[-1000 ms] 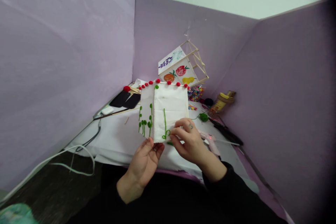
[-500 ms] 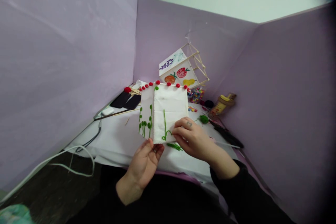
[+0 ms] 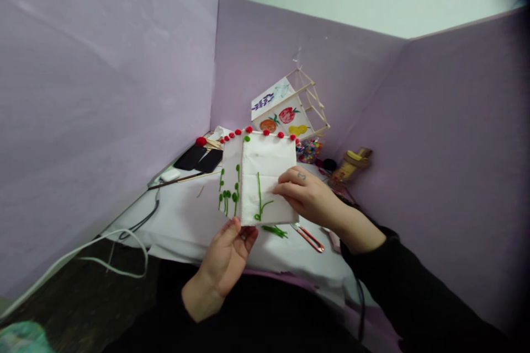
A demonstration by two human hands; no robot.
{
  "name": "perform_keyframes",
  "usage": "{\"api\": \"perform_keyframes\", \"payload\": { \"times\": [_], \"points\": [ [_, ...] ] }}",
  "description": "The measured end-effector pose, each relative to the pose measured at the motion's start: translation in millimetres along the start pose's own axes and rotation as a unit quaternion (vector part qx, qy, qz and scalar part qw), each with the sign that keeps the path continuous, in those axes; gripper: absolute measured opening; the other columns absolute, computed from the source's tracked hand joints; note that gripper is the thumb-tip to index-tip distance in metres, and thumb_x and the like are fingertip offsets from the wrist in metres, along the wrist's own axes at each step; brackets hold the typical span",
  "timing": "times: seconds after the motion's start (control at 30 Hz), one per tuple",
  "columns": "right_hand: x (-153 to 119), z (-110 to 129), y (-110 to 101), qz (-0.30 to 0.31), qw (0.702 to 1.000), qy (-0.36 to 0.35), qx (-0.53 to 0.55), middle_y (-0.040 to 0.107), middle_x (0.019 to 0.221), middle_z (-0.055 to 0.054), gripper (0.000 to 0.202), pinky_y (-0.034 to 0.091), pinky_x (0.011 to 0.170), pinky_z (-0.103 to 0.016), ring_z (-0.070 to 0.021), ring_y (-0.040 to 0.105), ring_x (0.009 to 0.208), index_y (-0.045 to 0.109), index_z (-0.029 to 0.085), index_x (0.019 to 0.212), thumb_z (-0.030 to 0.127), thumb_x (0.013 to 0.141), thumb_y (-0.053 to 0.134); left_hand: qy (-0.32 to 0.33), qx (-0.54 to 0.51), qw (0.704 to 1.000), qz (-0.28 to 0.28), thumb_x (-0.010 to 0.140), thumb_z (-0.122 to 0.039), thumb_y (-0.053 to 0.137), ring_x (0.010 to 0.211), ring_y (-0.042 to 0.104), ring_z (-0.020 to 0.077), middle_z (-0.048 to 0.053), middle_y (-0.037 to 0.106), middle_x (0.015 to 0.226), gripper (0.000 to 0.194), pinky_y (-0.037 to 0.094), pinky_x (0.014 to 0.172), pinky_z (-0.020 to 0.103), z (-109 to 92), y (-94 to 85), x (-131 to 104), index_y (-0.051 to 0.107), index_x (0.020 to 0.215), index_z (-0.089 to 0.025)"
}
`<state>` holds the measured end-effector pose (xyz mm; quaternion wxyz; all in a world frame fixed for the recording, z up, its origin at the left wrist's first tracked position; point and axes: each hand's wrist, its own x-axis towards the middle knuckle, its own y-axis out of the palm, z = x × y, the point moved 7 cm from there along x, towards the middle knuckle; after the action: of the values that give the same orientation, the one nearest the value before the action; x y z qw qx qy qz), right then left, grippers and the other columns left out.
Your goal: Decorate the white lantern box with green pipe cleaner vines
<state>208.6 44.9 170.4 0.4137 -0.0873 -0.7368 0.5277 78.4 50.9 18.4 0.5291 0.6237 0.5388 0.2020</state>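
Observation:
A white paper lantern (image 3: 271,157) stands upright in front of me, with two side panels showing. Small red pom-poms (image 3: 266,133) line its top edge. On the left panel are green yarn stems (image 3: 227,201) with round tips. The front panel bears a tall green yarn stem (image 3: 259,193) with a looped foot and a thin curved piece branching right. My left hand (image 3: 226,259) grips the lantern's bottom corner, thumb in front. Over the front panel's right side, my right hand (image 3: 310,193) has its fingers pinched together. Whatever its fingertips may hold is hidden.
Below the lantern lie cut green yarn pieces (image 3: 274,231) and red-handled snips (image 3: 309,238). Behind hangs another lantern (image 3: 281,107) with painted fruit. Black phone-like slabs (image 3: 199,158) lie left; a yellow-topped bottle (image 3: 351,167) stands right. Lilac partitions (image 3: 103,94) enclose the table.
My right hand has moved up and right, off the curved yarn piece, which now shows fully on the panel. The red-handled snips have come into view. My left hand keeps its grip.

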Motion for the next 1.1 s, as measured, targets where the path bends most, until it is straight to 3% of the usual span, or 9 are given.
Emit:
{"api": "perform_keyframes", "payload": {
  "times": [0.2, 0.47, 0.77, 1.1],
  "points": [
    [15.7, 8.9, 5.4, 0.038, 0.998, -0.049, 0.004, 0.060, 0.093, -0.007, 0.034, 0.046, 0.076, -0.033, -0.0191, 0.049, 0.089, 0.067, 0.020, 0.084, -0.002, 0.077, 0.043, -0.005, 0.003, 1.000, 0.011, 0.082, -0.010, 0.059, 0.069, 0.063, 0.0132, 0.005, 0.068, 0.076, 0.011, 0.056, 0.072, 0.028, 1.1, -0.9, 0.2, 0.066, 0.074, -0.012],
    [14.7, 14.7, 11.8, 0.085, 0.995, -0.038, 0.032, 0.058, 0.091, -0.006, 0.036, 0.043, 0.079, -0.032, -0.0190, 0.046, 0.089, 0.066, 0.019, 0.076, -0.007, 0.068, 0.044, -0.005, 0.004, 1.000, 0.019, 0.080, -0.011, 0.061, 0.072, 0.063, 0.0132, 0.004, 0.068, 0.079, 0.011, 0.056, 0.073, 0.028, 1.6, 0.7, 1.2, 0.063, 0.070, -0.014],
    [8.6, 9.1, 14.3, 0.086, 0.996, -0.029, 0.017, 0.056, 0.096, -0.007, 0.034, 0.040, 0.084, -0.037, -0.0218, 0.043, 0.096, 0.067, 0.019, 0.076, -0.006, 0.070, 0.046, -0.008, 0.005, 1.000, 0.002, 0.082, -0.009, 0.059, 0.069, 0.063, 0.0130, 0.004, 0.067, 0.074, 0.010, 0.056, 0.072, 0.028, 2.1, -2.7, 0.8, 0.064, 0.074, -0.013],
    [6.1, 10.6, 14.9, 0.066, 0.994, -0.021, 0.086, 0.054, 0.095, -0.007, 0.039, 0.039, 0.086, -0.038, -0.0209, 0.041, 0.096, 0.067, 0.020, 0.076, -0.009, 0.066, 0.043, -0.003, 0.005, 1.000, 0.003, 0.083, -0.008, 0.055, 0.070, 0.063, 0.0133, 0.005, 0.068, 0.076, 0.015, 0.057, 0.071, 0.029, 1.1, -1.1, 1.5, 0.064, 0.073, -0.013]
  ]
}}
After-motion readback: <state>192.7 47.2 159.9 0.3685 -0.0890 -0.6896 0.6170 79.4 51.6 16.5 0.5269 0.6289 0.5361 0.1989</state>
